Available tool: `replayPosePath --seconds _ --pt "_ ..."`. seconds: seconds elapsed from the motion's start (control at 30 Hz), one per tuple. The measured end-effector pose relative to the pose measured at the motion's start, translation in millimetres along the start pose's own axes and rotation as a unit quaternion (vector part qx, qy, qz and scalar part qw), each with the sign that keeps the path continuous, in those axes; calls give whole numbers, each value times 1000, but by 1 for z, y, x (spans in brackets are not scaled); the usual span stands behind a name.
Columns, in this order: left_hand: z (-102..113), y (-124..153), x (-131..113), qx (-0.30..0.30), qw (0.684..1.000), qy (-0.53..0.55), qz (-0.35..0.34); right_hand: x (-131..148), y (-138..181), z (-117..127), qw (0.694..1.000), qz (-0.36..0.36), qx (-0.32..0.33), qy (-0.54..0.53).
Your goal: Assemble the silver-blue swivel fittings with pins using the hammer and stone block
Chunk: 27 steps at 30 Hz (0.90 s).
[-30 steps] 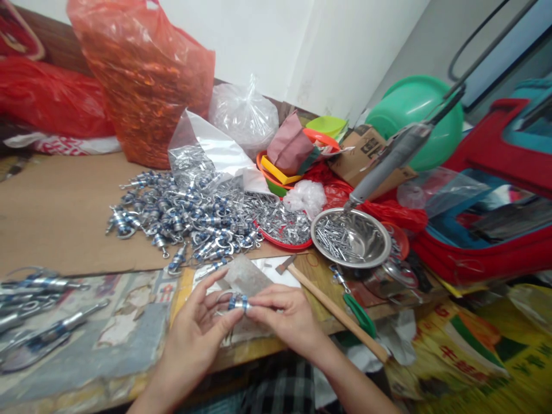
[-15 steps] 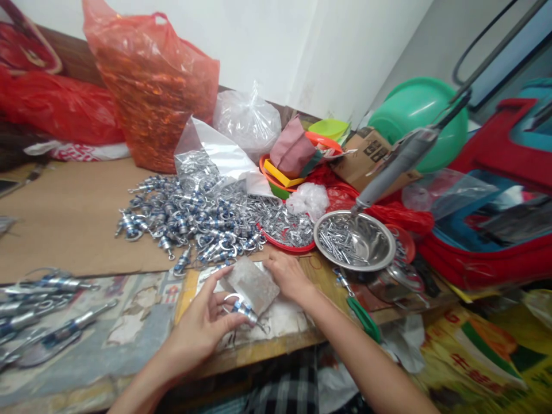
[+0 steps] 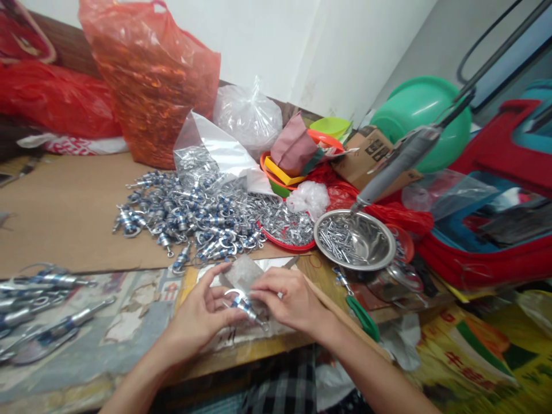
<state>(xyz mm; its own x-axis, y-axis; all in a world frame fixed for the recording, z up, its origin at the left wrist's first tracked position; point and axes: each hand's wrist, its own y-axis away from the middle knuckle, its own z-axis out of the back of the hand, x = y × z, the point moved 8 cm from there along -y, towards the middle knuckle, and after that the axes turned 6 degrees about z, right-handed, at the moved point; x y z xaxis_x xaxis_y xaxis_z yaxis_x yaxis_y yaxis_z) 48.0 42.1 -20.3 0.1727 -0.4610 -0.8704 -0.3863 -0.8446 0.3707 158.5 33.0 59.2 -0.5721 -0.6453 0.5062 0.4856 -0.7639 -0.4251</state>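
My left hand (image 3: 202,305) pinches a small silver metal fitting with a blue band (image 3: 241,303). The fitting has a pale crescent-shaped piece at one end and a small loop at the other. Close against it is my right hand (image 3: 287,296), its thumb and fingers pressed together; whatever lies between them is too small to make out. Behind both hands a grey metal block (image 3: 245,271) rests on a white sheet (image 3: 211,342) at the bench edge, partly covered by my fingers.
Many similar fittings (image 3: 185,215) lie heaped on cardboard, with larger ones (image 3: 56,322) at left. A red tray (image 3: 287,248) holds small metal pieces; a steel bowl (image 3: 375,264) holds pins. A grey hanging tool (image 3: 397,158) points into the bowl. Green-handled pliers (image 3: 362,319) lie at right.
My right hand has moved from the far side of the metal block toward me, to the fitting. My left hand keeps its hold, nearly in place.
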Motion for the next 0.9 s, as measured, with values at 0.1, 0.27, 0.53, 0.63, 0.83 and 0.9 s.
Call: replayPosePath --seconds 0.1,0.27,0.53,0.63,0.83,0.9 --pt "0 0 0 2 1000 -8 -2 5 3 -9 999 19 -39 -1" --pt "0 0 0 6 1000 -18 -10 19 8 -17 990 122 -42 63" --pt "3 0 -1 -4 1000 -18 -15 42 14 -29 939 218 98 249" --pt "5 -1 0 -9 1000 -12 -12 49 13 -30 933 194 127 275" --pt "2 1 0 -4 1000 6 -2 45 29 -20 972 133 89 174" --pt "2 2 0 -12 1000 6 5 21 43 -2 986 85 8 141"
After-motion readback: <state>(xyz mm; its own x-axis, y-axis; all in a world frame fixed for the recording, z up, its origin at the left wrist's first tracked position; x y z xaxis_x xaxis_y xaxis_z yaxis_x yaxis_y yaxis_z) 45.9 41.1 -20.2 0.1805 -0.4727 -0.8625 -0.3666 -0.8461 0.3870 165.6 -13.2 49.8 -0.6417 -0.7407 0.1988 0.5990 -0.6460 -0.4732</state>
